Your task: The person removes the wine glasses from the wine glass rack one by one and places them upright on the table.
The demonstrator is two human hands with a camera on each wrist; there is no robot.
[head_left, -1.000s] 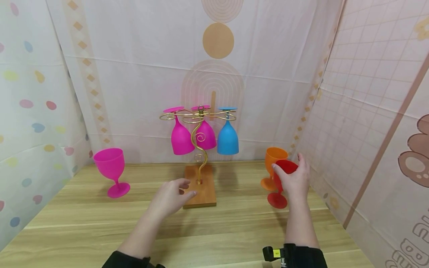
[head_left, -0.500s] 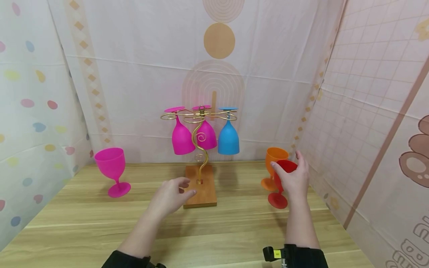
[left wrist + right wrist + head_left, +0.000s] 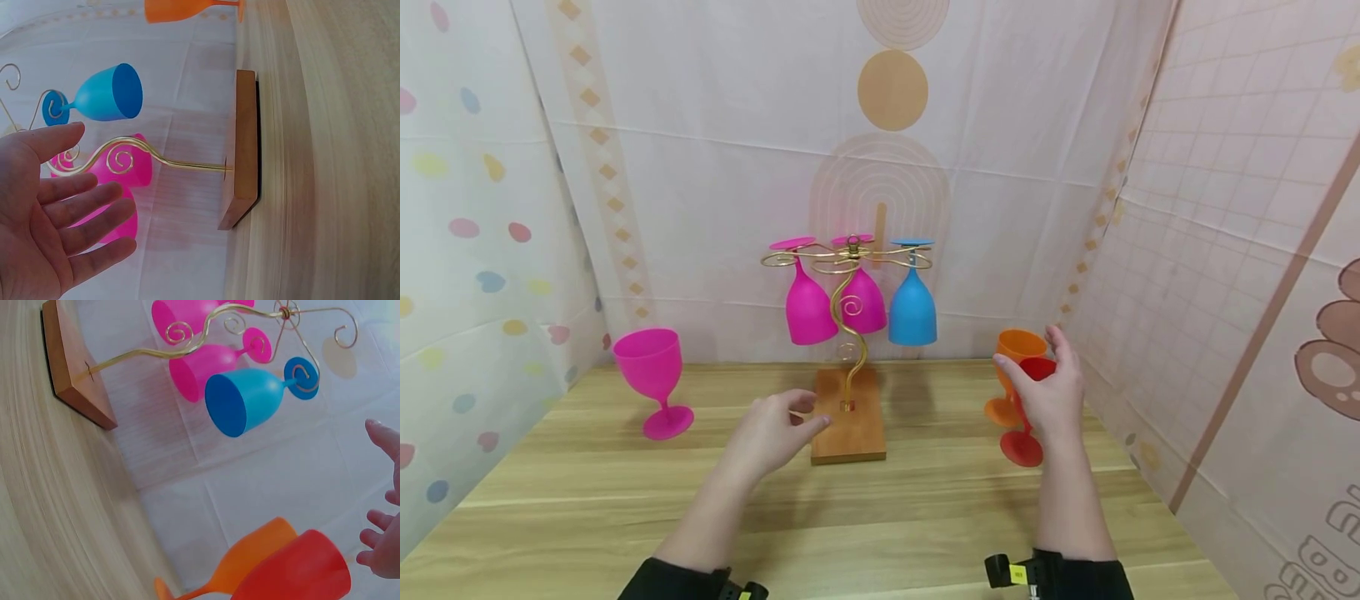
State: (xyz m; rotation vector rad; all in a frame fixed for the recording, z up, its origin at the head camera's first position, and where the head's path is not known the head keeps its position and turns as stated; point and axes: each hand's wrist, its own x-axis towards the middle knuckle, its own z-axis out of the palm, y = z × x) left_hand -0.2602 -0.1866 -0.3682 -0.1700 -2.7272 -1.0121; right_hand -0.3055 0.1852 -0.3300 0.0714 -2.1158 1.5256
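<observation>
A red goblet (image 3: 1022,448) stands upright on the table at the right, just in front of an orange goblet (image 3: 1022,343). My right hand (image 3: 1054,393) hovers over the red one in the head view, thumb and fingers spread. The right wrist view shows that hand apart from the red goblet's bowl (image 3: 297,569). A gold wire rack (image 3: 848,333) on a wooden base (image 3: 850,433) holds two pink goblets (image 3: 810,310) and a blue goblet (image 3: 913,312) upside down by their feet. My left hand (image 3: 775,433), empty with loosely extended fingers (image 3: 103,222), is beside the base.
Another pink goblet (image 3: 650,364) stands upright at the left of the wooden table (image 3: 880,533). Printed cloth hangs behind the table (image 3: 715,208) and along both sides. Some loops of the rack carry no goblet.
My right hand has risen slightly and shifted left above the red goblet. My left hand has drawn a little to the left, away from the wooden base. The goblets have stayed put.
</observation>
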